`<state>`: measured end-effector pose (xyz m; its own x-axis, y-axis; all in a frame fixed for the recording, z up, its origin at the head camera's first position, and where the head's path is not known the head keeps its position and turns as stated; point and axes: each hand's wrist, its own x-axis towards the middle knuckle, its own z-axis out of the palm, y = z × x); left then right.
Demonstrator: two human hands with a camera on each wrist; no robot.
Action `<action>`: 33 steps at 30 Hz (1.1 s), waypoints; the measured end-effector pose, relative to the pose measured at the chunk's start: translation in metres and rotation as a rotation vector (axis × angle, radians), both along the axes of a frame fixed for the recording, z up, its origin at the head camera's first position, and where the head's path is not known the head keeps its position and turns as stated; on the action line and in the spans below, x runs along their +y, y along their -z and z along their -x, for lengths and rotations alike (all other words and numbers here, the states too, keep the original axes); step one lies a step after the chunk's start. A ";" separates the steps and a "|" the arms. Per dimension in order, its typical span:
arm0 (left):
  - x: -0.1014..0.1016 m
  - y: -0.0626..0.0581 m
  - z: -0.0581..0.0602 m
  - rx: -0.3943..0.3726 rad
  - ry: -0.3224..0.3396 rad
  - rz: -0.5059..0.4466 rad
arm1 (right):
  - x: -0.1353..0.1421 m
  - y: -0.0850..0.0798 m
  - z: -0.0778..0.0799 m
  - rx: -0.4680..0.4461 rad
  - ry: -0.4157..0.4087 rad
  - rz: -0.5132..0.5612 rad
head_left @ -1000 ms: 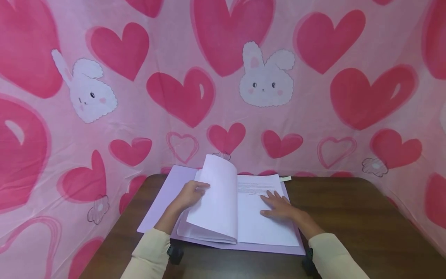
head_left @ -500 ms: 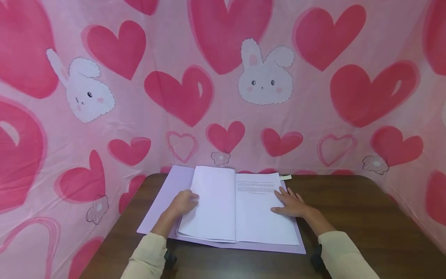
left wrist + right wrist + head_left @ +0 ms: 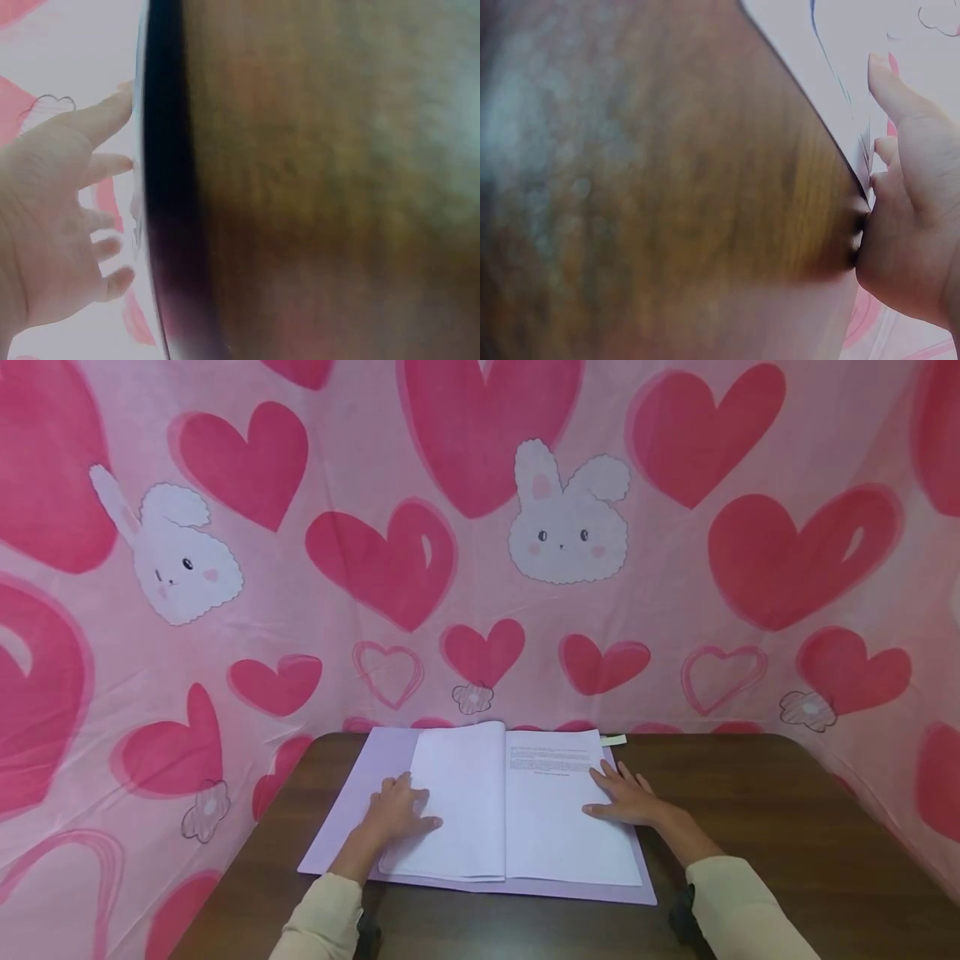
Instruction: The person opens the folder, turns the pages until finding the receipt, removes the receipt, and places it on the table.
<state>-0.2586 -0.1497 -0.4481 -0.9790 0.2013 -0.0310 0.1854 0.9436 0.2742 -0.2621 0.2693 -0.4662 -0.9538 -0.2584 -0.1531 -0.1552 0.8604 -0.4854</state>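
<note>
A lilac folder (image 3: pixel 345 810) lies spread on the table, with white sheets turned to both sides. The stack of turned sheets (image 3: pixel 461 802) on the left shows a blank face. Lines of small print run across the top of the right page (image 3: pixel 555 835). My left hand (image 3: pixel 395 810) rests with spread fingers at the outer edge of the left stack. On the right page's outer edge lies my right hand (image 3: pixel 626 797), its fingers stretched toward the print. Both wrist views show the left hand (image 3: pixel 56 217) and right hand (image 3: pixel 922 195) from the side, with loosely extended fingers.
The brown wooden table (image 3: pixel 750 827) extends on both sides of the folder. A pale tab (image 3: pixel 613 741) sticks out at the folder's upper right. Behind the table hangs a pink cloth (image 3: pixel 667 585) printed with hearts and rabbits.
The lifted sheets have come down flat onto the left stack. My left hand has let go of their edge and spread its fingers. My right hand has slid right toward the page's edge.
</note>
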 end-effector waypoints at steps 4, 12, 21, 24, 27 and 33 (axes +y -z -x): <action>-0.001 0.006 -0.003 -0.044 0.073 0.035 | -0.001 -0.002 -0.002 -0.007 0.009 0.002; 0.006 0.010 -0.005 -0.057 0.163 0.047 | -0.003 -0.004 -0.005 -0.008 0.007 -0.003; 0.021 0.007 -0.006 -0.058 0.224 0.022 | -0.001 -0.001 -0.003 -0.005 0.002 0.013; 0.025 0.006 -0.007 -0.074 0.246 0.008 | 0.000 0.000 -0.002 -0.019 0.001 0.026; 0.030 0.006 -0.007 -0.077 0.272 0.001 | 0.000 0.001 -0.001 -0.021 0.001 0.034; 0.042 0.004 -0.006 -0.088 0.311 -0.016 | 0.001 0.002 0.000 -0.001 0.001 0.028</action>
<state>-0.2521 -0.1079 -0.4518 -0.8644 0.4913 -0.1070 0.4388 0.8410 0.3166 -0.2617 0.2705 -0.4685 -0.9540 -0.2613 -0.1468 -0.1534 0.8465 -0.5098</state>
